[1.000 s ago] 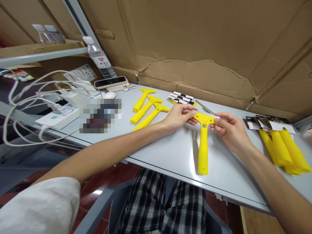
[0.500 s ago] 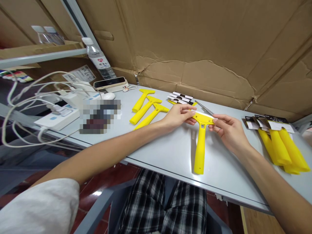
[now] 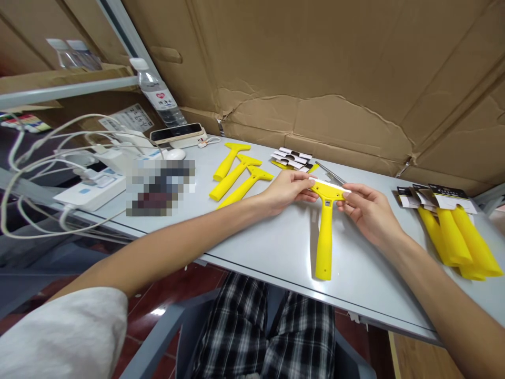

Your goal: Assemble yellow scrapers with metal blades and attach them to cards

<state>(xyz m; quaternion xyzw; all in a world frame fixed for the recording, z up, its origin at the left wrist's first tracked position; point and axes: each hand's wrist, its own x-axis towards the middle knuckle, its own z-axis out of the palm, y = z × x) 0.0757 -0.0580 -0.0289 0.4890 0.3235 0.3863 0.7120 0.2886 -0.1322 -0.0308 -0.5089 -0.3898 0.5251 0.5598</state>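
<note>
Holding one yellow T-shaped tool (image 3: 324, 231) over the desk (image 3: 268, 245), we have its head pinched at both ends, left grip (image 3: 290, 190) on one side, right grip (image 3: 370, 209) on the other. Three matching tools (image 3: 232, 178) lie to the left, the nearest partly behind our forearm (image 3: 197, 238); printed cards (image 3: 292, 157) and a slim metal implement (image 3: 330, 172) sit just beyond, carded yellow handles (image 3: 453, 237) to the right. A power strip (image 3: 89, 192), phone (image 3: 177, 132) and bottle (image 3: 161, 100) crowd the desk's left end, brown cardboard (image 3: 307, 63) lining the back
</note>
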